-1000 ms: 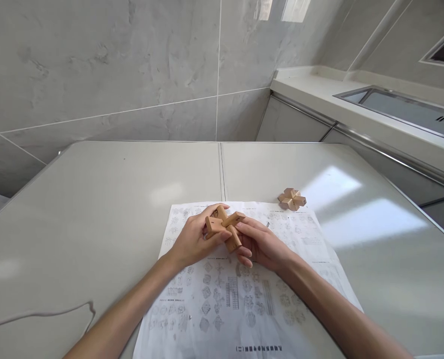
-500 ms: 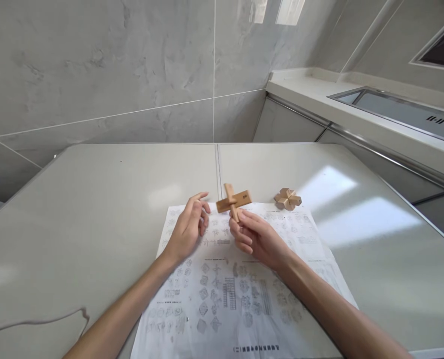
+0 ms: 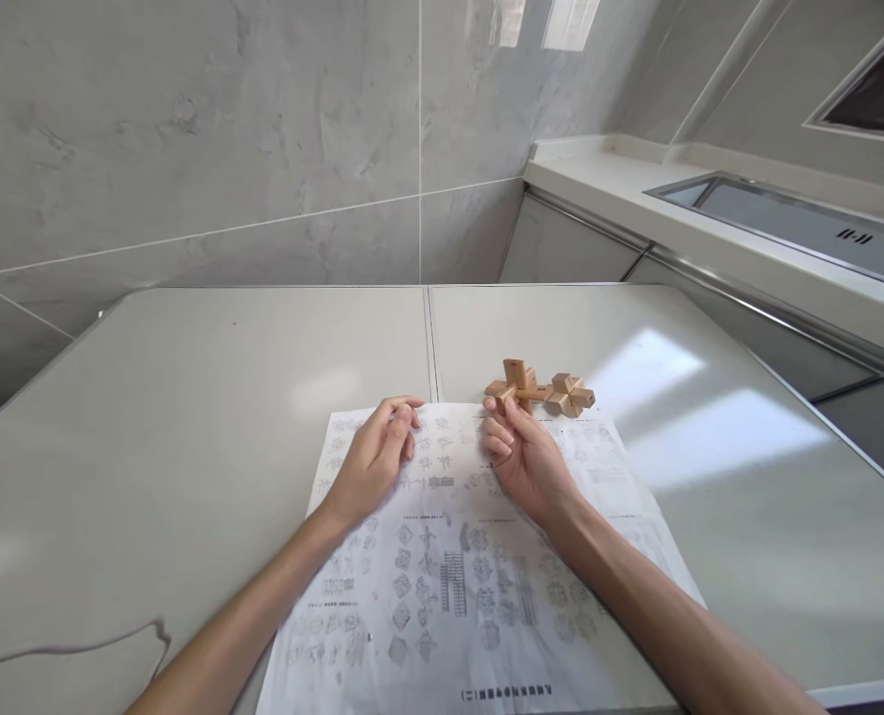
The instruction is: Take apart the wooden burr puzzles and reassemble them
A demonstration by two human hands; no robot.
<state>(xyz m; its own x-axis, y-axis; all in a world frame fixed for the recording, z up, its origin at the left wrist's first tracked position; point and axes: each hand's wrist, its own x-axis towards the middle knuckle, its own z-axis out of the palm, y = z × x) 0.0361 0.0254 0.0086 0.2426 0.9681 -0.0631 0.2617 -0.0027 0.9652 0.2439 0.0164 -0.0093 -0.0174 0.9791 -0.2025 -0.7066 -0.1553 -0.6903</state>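
Observation:
A wooden cross-shaped puzzle (image 3: 515, 382) sits at the far edge of a printed instruction sheet (image 3: 472, 566) on the table. My right hand (image 3: 522, 452) pinches its near end with thumb and fingers. Just to its right lies a second, flatter wooden puzzle (image 3: 570, 394), touching or nearly touching the first. My left hand (image 3: 374, 459) rests on the sheet's left part with loosely curled fingers and holds nothing.
The pale table (image 3: 189, 397) has a seam down its middle and meets a grey tiled wall. A thin white cable (image 3: 76, 647) lies near the front left. A counter with a steel sink (image 3: 785, 223) runs along the right.
Both hands held the cross puzzle together over the sheet. The left hand let go, and the right hand carried the puzzle away to the far right beside the second puzzle.

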